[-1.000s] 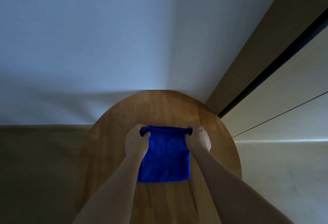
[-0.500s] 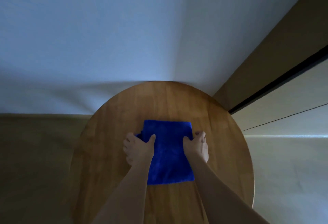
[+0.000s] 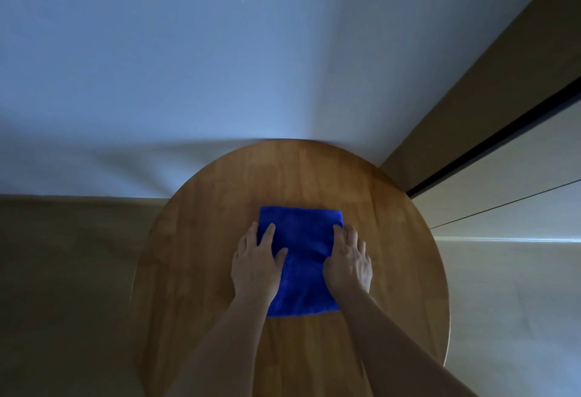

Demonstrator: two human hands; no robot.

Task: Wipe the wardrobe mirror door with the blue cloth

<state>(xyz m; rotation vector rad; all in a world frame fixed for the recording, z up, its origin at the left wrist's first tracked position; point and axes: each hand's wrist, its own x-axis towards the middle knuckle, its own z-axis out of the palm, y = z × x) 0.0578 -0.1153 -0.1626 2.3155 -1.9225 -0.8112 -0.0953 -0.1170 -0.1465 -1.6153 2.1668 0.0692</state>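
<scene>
- Left hand [image 3: 256, 266]: fingers straight and spread, lying flat across the left edge of the blue cloth [image 3: 301, 258], gripping nothing.
- Right hand [image 3: 349, 263]: fingers straight, close together, pressed flat along the cloth's right edge.
- Blue cloth: deep blue, fuzzy, folded into a neat rectangle, lying flat between both hands.
- Underneath: round wooden table [image 3: 393, 239], cloth near its middle.
- Far right: pale wardrobe panels [image 3: 515, 183] with a dark gap.
</scene>
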